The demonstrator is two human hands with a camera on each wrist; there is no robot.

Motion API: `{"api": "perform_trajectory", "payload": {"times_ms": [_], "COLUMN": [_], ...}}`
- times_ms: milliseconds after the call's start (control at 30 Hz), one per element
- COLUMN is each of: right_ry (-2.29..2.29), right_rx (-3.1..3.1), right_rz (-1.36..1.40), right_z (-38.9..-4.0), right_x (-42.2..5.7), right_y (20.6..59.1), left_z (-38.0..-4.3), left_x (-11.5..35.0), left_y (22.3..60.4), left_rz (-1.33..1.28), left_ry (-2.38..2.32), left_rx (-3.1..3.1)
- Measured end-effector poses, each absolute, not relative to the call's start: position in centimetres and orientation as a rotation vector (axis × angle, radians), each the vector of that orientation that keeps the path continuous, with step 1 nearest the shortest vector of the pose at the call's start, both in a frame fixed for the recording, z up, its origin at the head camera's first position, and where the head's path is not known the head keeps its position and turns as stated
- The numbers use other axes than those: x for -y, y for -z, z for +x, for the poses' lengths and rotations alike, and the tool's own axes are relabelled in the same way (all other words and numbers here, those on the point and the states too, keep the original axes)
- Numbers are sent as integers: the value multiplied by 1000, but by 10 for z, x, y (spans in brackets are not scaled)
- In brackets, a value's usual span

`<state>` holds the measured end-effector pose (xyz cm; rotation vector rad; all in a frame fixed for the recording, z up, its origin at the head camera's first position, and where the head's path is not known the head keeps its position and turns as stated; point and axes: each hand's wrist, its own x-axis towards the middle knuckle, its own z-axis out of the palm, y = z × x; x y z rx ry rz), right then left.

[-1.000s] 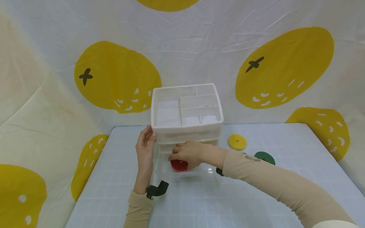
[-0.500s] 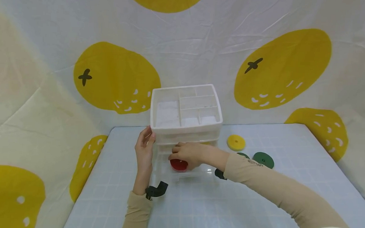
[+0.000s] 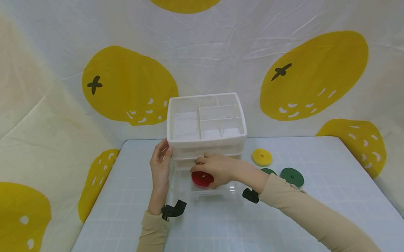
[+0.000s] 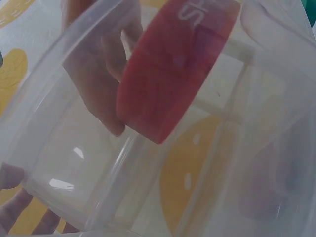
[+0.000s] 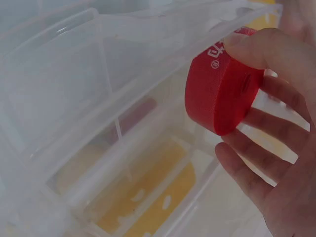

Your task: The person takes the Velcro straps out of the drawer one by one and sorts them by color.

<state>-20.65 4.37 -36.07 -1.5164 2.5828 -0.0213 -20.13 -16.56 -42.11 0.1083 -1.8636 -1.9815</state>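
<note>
A red tape roll point(image 3: 201, 179) with a small centre hole is pinched by my right hand point(image 3: 222, 170) over the pulled-out clear drawer point(image 3: 183, 190) of a white drawer box point(image 3: 206, 144). In the right wrist view, my thumb lies on the lettered edge of the roll point(image 5: 217, 94), and the other fingers spread behind and below it. Through clear plastic in the left wrist view, the roll point(image 4: 158, 84) appears tilted. My left hand point(image 3: 160, 169) touches the box's left side near its front corner, fingers fairly straight.
Right of the box lie a yellow roll point(image 3: 262, 157) and a green roll point(image 3: 292, 176). A second green roll point(image 3: 268, 171) is partly hidden by the right forearm. The box's top tray point(image 3: 185, 125) has several compartments. Blurred reddish and yellowish shapes show through the plastic.
My right hand and the red roll have shifted slightly to the right over the drawer. The second green roll has come into view from behind the sleeve. My left hand has stayed put.
</note>
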Motion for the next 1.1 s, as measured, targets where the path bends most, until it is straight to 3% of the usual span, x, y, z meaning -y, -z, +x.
{"api": "perform_trajectory", "payload": {"times_ms": [433,1100], "right_ry": [321,575], "right_rx": [-2706,-2954], "right_rz": [-1448,-1341], "right_z": [-195,-179], "right_x": [-68,-120], "right_y": [351,371], "left_z": [-200,-201], "left_x": [165,166], "left_y": [421,421], "left_rz": [85,89], "left_ry": [1981,2005], "left_rx": [1852,1853]}}
